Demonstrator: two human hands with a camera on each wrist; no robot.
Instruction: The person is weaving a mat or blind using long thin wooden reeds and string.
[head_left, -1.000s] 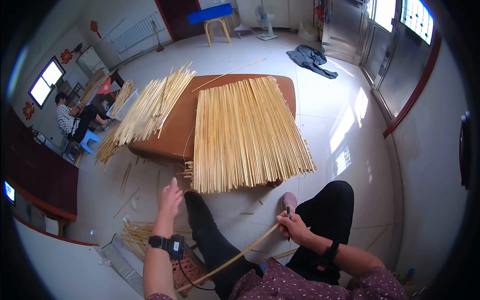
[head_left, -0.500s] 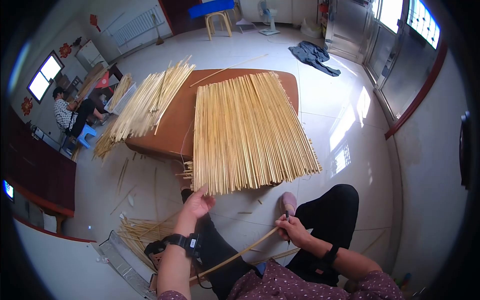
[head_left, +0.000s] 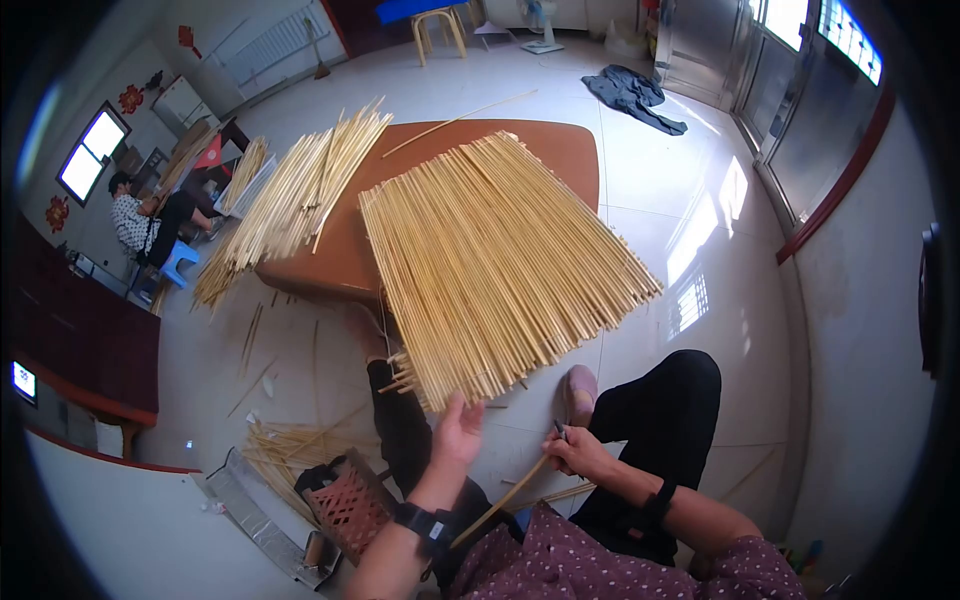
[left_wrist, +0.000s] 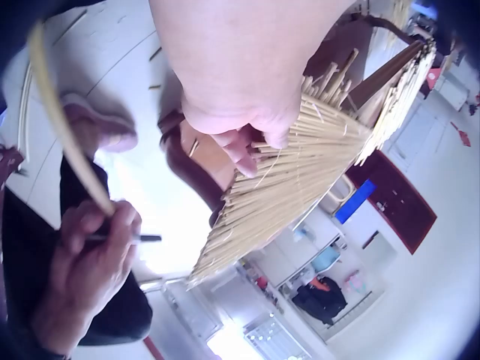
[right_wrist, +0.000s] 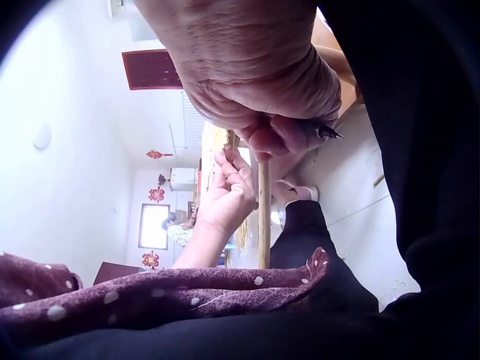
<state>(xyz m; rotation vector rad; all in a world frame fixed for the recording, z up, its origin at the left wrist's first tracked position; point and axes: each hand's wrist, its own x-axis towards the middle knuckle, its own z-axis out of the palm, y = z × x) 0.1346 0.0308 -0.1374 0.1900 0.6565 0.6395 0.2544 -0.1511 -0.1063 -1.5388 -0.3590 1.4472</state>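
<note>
Clearly, left grip (head_left: pixel 459 438) pinches mat (head_left: pixel 505 265) at near edge; right grip (head_left: pixel 582 453), floor (head_left: pixel 516 436) between, holds stick (right_wrist: pixel 264 214) and pen (left_wrist: pixel 150 238).

Left hand (head_left: pixel 457 436) holds skewed yellow stick mat (head_left: pixel 505 265), right hand (head_left: pixel 582 454) one cane (head_left: pixel 503 502).

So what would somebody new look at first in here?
Probably the big sheet of yellow sticks on the brown padded block. Then the left hand at the sheet's near edge, and the right hand by the right leg, holding a long stick and a dark pen-like tool.
</note>
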